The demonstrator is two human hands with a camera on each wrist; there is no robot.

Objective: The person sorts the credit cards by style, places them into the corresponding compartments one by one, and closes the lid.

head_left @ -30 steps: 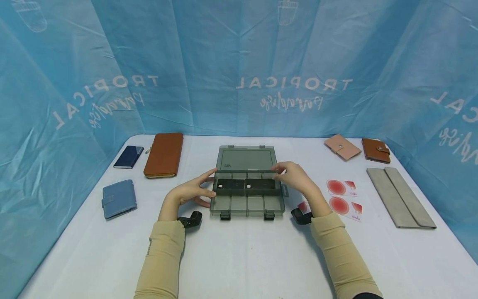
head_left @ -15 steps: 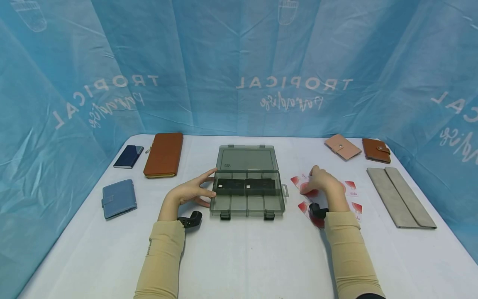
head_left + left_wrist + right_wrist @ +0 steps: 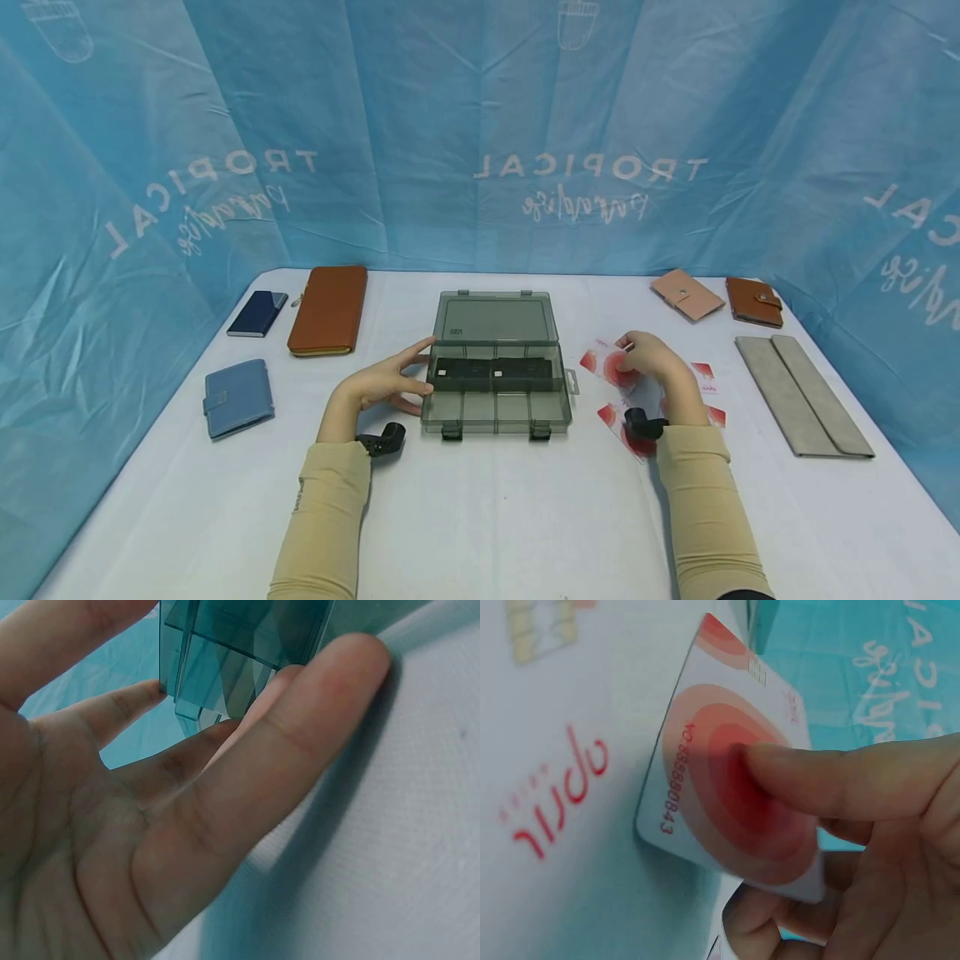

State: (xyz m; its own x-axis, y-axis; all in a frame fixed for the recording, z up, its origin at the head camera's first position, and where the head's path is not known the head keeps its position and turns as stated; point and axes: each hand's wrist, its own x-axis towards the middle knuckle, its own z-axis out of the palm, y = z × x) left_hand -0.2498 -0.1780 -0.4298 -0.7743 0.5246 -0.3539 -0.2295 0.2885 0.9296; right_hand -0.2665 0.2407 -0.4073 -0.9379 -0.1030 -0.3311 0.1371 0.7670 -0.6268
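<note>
My right hand [image 3: 660, 358] pinches a white plastic card [image 3: 671, 799] printed with red circles, a chip and a number. In the right wrist view, the thumb lies on the card's face and the card stands tilted above another card. The left hand [image 3: 378, 383] rests against the left side of a translucent grey-green box [image 3: 495, 320], its fingers spread and fairly straight. This divided box has its lid raised back. Inside, two black rectangular items [image 3: 463, 369] sit side by side across the middle; their kind is unclear.
More red-and-white cards [image 3: 717, 416] lie under and around the right forearm. At right are a grey folder [image 3: 806, 397], a pink wallet [image 3: 686, 295] and a brown wallet [image 3: 753, 301]. At left are a blue wallet [image 3: 239, 399], a brown notebook [image 3: 330, 311] and a navy notebook [image 3: 257, 313].
My right hand has left the box's right edge, moved right to the cards, and lifted one between thumb and fingers. The left hand has stayed at the box.
</note>
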